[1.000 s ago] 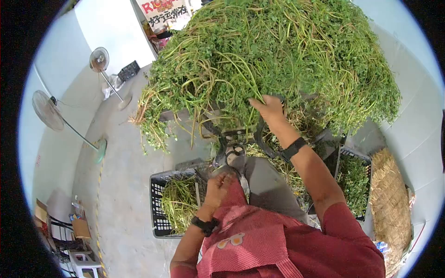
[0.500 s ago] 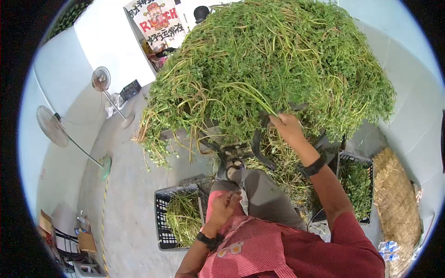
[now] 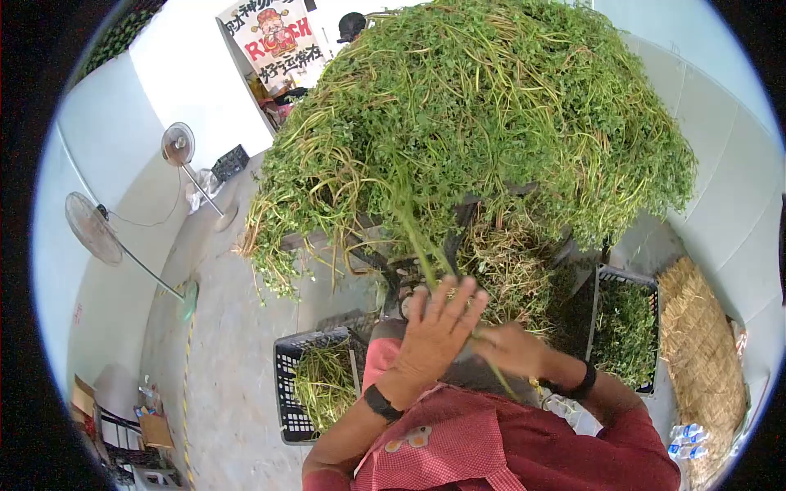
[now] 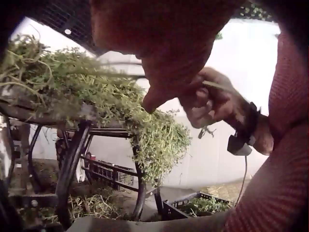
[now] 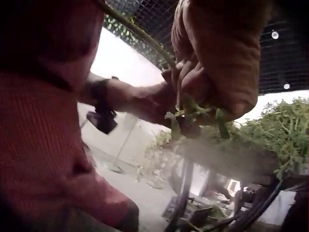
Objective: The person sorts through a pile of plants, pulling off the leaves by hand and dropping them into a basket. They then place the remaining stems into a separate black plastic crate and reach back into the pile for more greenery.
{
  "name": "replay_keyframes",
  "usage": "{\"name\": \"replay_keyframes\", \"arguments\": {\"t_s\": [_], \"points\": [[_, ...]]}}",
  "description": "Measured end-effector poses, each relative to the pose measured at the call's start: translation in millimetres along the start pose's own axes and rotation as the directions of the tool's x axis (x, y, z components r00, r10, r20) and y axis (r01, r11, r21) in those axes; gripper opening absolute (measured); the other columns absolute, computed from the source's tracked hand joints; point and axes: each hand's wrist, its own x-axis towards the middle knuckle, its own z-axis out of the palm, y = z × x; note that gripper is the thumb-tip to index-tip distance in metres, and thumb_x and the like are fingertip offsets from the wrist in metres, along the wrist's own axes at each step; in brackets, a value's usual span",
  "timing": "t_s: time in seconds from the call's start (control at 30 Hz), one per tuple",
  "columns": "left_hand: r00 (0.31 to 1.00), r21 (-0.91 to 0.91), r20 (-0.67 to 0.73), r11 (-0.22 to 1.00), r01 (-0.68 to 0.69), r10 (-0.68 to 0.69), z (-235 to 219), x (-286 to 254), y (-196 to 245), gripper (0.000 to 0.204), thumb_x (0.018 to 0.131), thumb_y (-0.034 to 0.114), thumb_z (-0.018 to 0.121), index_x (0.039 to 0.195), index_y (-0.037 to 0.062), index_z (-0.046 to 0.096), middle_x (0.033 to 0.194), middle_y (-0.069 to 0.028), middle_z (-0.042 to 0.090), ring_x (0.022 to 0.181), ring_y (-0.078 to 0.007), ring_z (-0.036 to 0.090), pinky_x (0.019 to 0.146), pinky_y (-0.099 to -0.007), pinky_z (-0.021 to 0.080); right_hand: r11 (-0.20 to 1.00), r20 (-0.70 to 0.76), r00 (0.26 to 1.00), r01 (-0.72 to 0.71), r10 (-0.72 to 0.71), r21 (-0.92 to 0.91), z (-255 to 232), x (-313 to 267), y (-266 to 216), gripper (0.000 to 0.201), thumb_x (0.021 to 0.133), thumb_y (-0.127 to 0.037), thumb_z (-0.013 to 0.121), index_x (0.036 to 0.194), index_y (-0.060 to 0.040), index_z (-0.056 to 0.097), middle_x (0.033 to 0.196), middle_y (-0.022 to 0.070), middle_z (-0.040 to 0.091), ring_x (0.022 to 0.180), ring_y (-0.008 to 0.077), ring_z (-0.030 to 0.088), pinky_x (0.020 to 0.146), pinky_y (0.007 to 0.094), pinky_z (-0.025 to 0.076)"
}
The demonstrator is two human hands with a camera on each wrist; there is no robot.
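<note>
A big heap of leafy green stalks (image 3: 491, 114) covers the stand before me. Close above my lap, my right hand (image 3: 517, 350) grips a few long stalks (image 3: 424, 250) pulled from it; a stem end sticks out behind that hand. In the right wrist view a bent stem (image 5: 140, 33) runs into the curled fingers, with small leaves below. My left hand (image 3: 435, 337) lies across the stalks just ahead of the right one, its fingers straight and spread. From the left wrist, the left palm (image 4: 169, 43) looks dark, and the right hand (image 4: 205, 99) shows just behind it.
A black crate (image 3: 286, 401) with pale trimmed stems stands at my left; another crate (image 3: 596, 307) with greens is at my right, beside a straw-coloured woven roll (image 3: 696, 335). Loose stems (image 3: 512, 262) lie under the stand. Two fans (image 3: 92, 227) stand along the left wall.
My right hand has drawn the stalks away from the heap, down toward my lap. The left hand has lifted off the lap, fingers now straightened, and met them.
</note>
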Motion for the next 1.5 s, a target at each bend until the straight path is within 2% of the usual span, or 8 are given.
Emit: {"name": "replay_keyframes", "arguments": {"t_s": [0.17,0.3,0.37,0.47,0.57,0.7,1.2,1.5], "points": [[0.992,-0.363,0.124,0.930,0.050,-0.004,9,-17,-1,0.038,0.070,0.010,0.054,0.108,0.0079,0.055,0.094,-0.0091,0.057,0.098,-0.0251,0.053,0.092,-0.0430,0.036,0.996,0.303,0.952,0.071,-0.049,-0.062,-18,-13,-27,0.028,0.090,-0.028,0.049,0.085,-0.0015,0.057,0.066,0.0155,0.053,0.059,0.0235,0.055,0.059,0.0365,0.043],[0.893,-0.836,0.136,0.434,0.336,-0.429,4,-44,-1,0.018,0.081,0.024,0.055,0.079,0.0058,0.052,0.078,-0.0101,0.055,0.069,-0.0245,0.052,0.065,-0.0364,0.044,0.947,0.326,0.921,0.112,-0.213,0.302,-19,3,-6,0.025,0.086,-0.026,0.058,0.090,-0.0023,0.057,0.066,0.0065,0.053,0.068,0.0125,0.055,0.064,0.0315,0.044],[0.482,-0.876,0.469,-0.323,0.358,-0.740,-3,-54,-7,0.038,0.093,0.038,0.039,0.075,0.0071,0.051,0.064,-0.0061,0.048,0.058,-0.0189,0.044,0.054,-0.0322,0.037,0.956,0.072,0.970,0.214,-0.232,0.200,-19,20,15,0.031,0.083,-0.027,0.061,0.103,-0.0035,0.055,0.080,0.0090,0.059,0.072,0.0174,0.059,0.069,0.0318,0.047],[0.638,-0.769,0.481,-0.639,-0.023,-0.601,2,-62,-21,0.050,0.096,0.045,0.026,0.071,0.0082,0.047,0.055,-0.0012,0.037,0.053,-0.0142,0.034,0.050,-0.0290,0.032,0.996,-0.131,0.990,0.050,-0.060,-0.074,-20,41,10,0.045,0.078,-0.024,0.066,0.117,-0.0061,0.050,0.105,0.0127,0.057,0.091,0.0261,0.058,0.080,0.0354,0.046],[0.432,-0.710,0.647,-0.704,0.038,-0.629,1,-52,-6,0.051,0.094,0.050,0.032,0.066,0.0093,0.047,0.050,0.0016,0.027,0.046,-0.0129,0.025,0.048,-0.0282,0.029,0.860,-0.251,0.910,0.180,-0.330,-0.478,-1,87,16,0.053,0.076,-0.020,0.066,0.123,-0.0100,0.046,0.116,0.0145,0.051,0.103,0.0325,0.051,0.086,0.0394,0.043],[0.505,-0.436,0.766,-0.899,-0.047,-0.398,6,-79,-13,0.048,0.096,0.044,0.029,0.071,0.0093,0.050,0.048,0.0029,0.025,0.046,-0.0119,0.027,0.048,-0.0272,0.028,0.726,-0.335,0.875,0.028,-0.350,-0.687,22,153,31,0.058,0.073,-0.012,0.064,0.127,-0.0156,0.042,0.123,0.0145,0.045,0.116,0.0355,0.041,0.092,0.0426,0.038],[0.193,-0.355,0.925,-0.925,0.135,-0.327,27,-128,-13,0.037,0.095,0.036,0.039,0.085,0.0042,0.055,0.057,0.0023,0.037,0.047,-0.0091,0.033,0.039,-0.0207,0.028,0.895,-0.064,0.984,0.122,-0.165,-0.429,45,94,53,0.026,0.085,-0.026,0.053,0.077,-0.0011,0.054,0.065,0.0210,0.055,0.067,0.0389,0.057,0.057,0.0474,0.044],[0.356,-0.659,0.751,-0.591,0.466,-0.557,22,-110,-4,0.021,0.090,0.019,0.055,0.103,0.0036,0.057,0.065,0.0019,0.051,0.048,-0.0039,0.040,0.041,-0.0177,0.029,0.951,-0.015,0.993,0.107,-0.116,-0.291,101,48,23,0.024,0.085,-0.021,0.052,0.096,0.0009,0.056,0.069,0.0215,0.058,0.064,0.0388,0.058,0.058,0.0479,0.045]]}}
